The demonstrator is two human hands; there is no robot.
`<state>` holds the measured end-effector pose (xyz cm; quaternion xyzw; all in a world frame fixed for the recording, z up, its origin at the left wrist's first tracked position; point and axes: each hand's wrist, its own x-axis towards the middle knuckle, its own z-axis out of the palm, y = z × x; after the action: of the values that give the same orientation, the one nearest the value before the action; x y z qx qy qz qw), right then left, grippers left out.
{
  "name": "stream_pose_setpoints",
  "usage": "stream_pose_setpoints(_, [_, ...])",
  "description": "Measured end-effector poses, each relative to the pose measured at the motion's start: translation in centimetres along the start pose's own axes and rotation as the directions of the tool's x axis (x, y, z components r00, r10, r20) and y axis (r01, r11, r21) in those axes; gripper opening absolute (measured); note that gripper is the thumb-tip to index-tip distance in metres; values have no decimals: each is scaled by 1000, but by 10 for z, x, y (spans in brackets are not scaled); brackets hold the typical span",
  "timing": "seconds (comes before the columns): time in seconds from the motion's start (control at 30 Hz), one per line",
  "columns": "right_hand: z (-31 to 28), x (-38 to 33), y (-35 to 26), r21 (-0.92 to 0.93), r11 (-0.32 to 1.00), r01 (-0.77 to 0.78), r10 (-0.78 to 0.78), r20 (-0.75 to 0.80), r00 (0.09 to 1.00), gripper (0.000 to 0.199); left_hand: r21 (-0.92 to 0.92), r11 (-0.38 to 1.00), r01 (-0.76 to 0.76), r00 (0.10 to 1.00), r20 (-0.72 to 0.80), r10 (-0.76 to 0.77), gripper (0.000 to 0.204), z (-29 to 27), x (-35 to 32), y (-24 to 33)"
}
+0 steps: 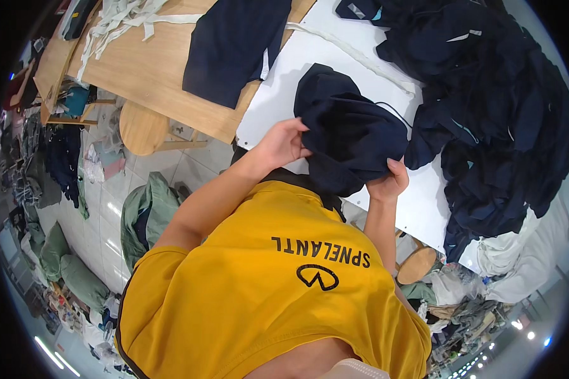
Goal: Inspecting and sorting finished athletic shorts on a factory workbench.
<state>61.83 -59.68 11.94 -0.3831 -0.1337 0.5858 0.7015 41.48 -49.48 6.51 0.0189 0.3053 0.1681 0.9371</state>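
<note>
A dark navy garment (pixel 351 129) lies bunched at the near edge of the white tabletop (pixel 275 95), its lower part hanging toward my body. My left hand (pixel 286 143) grips its left side, thumb and fingers closed on the cloth. On the lower right side my right hand (pixel 389 183) pinches the same garment between thumb and fingers. A thin dark cord or edge loops out at its upper right. Which part of the garment I hold cannot be made out.
A large heap of navy garments (pixel 487 107) covers the right of the table. Another navy piece (pixel 234 50) lies flat on the wooden table (pixel 145 63), near white fabric strips (pixel 117 28). Wooden stools (pixel 144 128) and green sacks (pixel 82 281) stand on the tiled floor.
</note>
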Motion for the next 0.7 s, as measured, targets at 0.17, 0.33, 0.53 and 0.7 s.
stream_pose_setpoints(0.17, [4, -11, -5, 9, 999, 37, -36, -20, 999, 72, -389, 903, -184, 975, 44, 218, 32, 5, -21, 17])
stream_pose_setpoints(0.33, [15, -17, -3, -140, 982, 127, -123, 37, 992, 77, -313, 939, -143, 978, 103, 183, 39, 13, -39, 24])
stream_pose_setpoints(0.53, [32, -18, 1, -364, 922, 132, -91, 128, 988, 80, -160, 936, -313, 949, -78, 304, 28, 1, -32, 29])
stream_pose_setpoints(0.7, [48, -10, 12, -469, 872, 141, -2, 284, 959, 75, 437, 787, -436, 816, -177, 550, 24, -27, -20, 44])
